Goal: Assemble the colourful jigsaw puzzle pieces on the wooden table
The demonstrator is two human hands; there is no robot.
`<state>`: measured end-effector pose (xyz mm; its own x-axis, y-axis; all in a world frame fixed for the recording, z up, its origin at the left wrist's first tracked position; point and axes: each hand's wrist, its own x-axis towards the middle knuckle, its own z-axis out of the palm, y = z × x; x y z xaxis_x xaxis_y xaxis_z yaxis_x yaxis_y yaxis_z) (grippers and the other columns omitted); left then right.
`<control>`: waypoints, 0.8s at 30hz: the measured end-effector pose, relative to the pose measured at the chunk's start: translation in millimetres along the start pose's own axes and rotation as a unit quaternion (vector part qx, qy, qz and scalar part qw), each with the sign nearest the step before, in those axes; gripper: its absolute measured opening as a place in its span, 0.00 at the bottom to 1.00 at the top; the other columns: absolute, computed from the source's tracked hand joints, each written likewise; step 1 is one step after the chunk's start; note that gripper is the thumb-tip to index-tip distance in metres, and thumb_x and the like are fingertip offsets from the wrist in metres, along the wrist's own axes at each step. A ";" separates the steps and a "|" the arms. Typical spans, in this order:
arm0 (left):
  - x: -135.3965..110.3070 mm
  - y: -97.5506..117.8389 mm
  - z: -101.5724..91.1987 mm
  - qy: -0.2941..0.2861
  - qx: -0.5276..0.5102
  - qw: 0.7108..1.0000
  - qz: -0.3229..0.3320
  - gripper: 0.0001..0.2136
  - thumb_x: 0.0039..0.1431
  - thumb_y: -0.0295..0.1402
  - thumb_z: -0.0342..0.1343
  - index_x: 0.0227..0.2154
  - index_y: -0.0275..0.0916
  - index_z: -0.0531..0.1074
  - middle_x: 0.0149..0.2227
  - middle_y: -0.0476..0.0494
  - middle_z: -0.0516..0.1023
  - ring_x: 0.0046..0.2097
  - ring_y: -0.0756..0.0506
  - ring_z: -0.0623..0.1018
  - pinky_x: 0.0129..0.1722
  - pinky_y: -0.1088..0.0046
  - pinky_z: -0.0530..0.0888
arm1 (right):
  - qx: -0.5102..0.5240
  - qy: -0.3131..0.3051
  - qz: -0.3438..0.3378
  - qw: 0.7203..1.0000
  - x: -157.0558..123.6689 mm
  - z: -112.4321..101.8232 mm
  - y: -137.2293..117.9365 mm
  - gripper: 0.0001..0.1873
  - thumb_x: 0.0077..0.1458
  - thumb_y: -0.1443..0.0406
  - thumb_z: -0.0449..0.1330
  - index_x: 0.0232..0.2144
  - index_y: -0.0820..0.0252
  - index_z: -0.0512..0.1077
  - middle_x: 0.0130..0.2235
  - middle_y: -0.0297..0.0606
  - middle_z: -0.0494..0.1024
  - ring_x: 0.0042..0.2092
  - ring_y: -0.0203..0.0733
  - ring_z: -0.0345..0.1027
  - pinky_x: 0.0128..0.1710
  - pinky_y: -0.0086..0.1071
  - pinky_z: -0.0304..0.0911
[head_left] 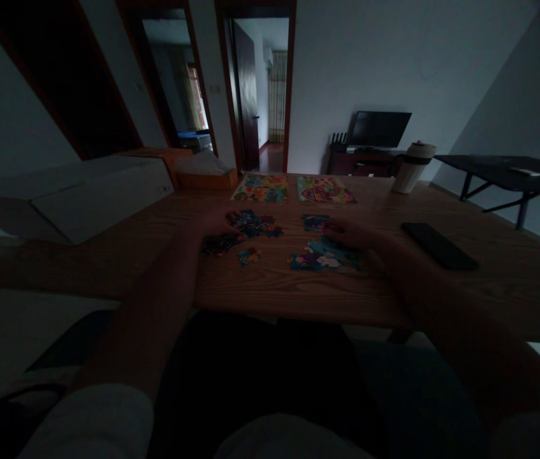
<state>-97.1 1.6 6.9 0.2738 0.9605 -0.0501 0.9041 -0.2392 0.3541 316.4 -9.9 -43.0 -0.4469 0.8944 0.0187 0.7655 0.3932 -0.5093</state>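
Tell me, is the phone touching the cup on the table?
Apart. The head view shows the dark phone lying flat near the right hand, with a clear stretch of bare wooden table between it and the white cup farther back.

Both bare forearms emerge from short pale sleeves above dark trousers on the lap

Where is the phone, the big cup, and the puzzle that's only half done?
phone (438, 245): head view, middle of its dark screen.
big cup (412, 168): head view, middle of its pale side.
half-done puzzle (326, 256): head view, middle of the joined pieces near the right hand.
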 end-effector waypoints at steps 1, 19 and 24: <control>-0.8 1.5 -0.3 -0.002 0.003 1.000 -0.002 0.28 0.54 0.39 0.64 0.58 0.39 0.71 0.48 0.41 0.80 0.47 0.40 0.79 0.46 0.66 0.76 | 0.001 0.000 0.000 1.000 -0.2 -0.1 -0.2 0.17 0.66 0.52 0.56 0.43 0.54 0.78 0.43 0.41 0.83 0.40 0.46 0.76 0.44 0.37 0.69; 2.5 -1.6 -0.4 -0.022 0.103 0.993 0.056 0.24 0.50 0.54 0.64 0.44 0.44 0.82 0.56 0.40 0.76 0.57 0.36 0.73 0.57 0.62 0.70 | -0.044 -0.006 -0.009 0.999 0.4 -1.3 0.7 0.18 0.68 0.53 0.53 0.44 0.56 0.76 0.44 0.43 0.82 0.42 0.46 0.76 0.44 0.37 0.70; -1.8 10.3 3.1 -0.051 0.094 0.988 0.107 0.25 0.50 0.55 0.64 0.48 0.49 0.82 0.61 0.42 0.73 0.65 0.34 0.66 0.64 0.60 0.61 | -0.033 0.005 -0.014 0.999 0.9 -0.5 -0.6 0.16 0.66 0.53 0.55 0.43 0.55 0.77 0.45 0.42 0.83 0.42 0.46 0.76 0.45 0.36 0.69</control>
<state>-87.3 -3.0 7.7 0.4892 0.8675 -0.0904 0.8637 -0.4674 0.1883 315.7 -9.2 -42.3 -0.4639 0.8850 0.0402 0.7822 0.4304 -0.4504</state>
